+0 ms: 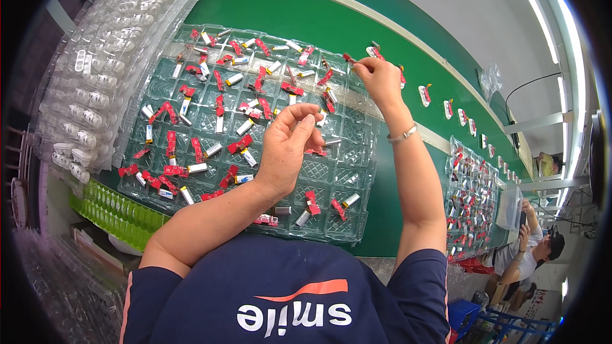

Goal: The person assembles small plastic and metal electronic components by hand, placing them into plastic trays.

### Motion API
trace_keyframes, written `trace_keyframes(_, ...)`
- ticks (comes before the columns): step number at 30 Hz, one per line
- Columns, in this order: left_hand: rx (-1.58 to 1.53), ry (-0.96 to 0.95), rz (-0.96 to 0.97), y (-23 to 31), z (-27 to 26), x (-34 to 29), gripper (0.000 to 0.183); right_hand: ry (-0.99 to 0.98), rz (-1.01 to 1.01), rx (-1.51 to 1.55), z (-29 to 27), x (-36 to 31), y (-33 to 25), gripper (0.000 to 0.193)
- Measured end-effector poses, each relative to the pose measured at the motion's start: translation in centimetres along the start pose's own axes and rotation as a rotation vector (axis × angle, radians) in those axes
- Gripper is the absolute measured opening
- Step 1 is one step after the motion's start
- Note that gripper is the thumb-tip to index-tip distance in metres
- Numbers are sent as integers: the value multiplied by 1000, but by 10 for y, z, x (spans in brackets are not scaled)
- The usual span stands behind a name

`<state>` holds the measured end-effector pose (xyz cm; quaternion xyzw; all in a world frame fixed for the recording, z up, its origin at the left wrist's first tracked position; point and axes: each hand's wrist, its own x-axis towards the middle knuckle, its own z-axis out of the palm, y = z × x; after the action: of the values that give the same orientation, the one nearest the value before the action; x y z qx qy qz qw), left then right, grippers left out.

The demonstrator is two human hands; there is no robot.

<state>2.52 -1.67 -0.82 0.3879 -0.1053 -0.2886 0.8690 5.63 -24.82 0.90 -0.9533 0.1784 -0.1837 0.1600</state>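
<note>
Flat red boards [171,143] with silver, pillow-shaped cells [198,167] are still spread through a clear plastic tray [350,175] of textured square compartments; white pieces topped with red parts [424,95] are already lined up along the green bench [255,6]. A slim red part [349,58] is pinched by the right hand [379,81], fingertips nearly together, near the tray's far right corner; the left hand [285,153] is loosely curled over the tray, any hold unclear.

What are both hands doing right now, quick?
Left hand: partly curled; can't tell if it holds anything.
Right hand: closed, pinching a small red piece.
</note>
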Motion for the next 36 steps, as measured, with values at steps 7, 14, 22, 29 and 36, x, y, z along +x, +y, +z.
trace_keyframes(7,2,18,-96,1,4,-2,31,228,-262,401,-22,-92,-59,9)
trace_keyframes(14,-39,-87,-195,-10,3,0,28,285,-507,197,-34,-141,-59,22)
trace_keyframes(22,-97,-137,-399,2,8,-8,35,346,346,162,-111,-182,105,12)
trace_keyframes(29,-131,-163,-432,3,6,-6,38,236,422,-466,-140,-226,226,21)
trace_keyframes(36,-116,-199,-420,-3,9,-7,37,215,141,126,-99,-186,76,9)
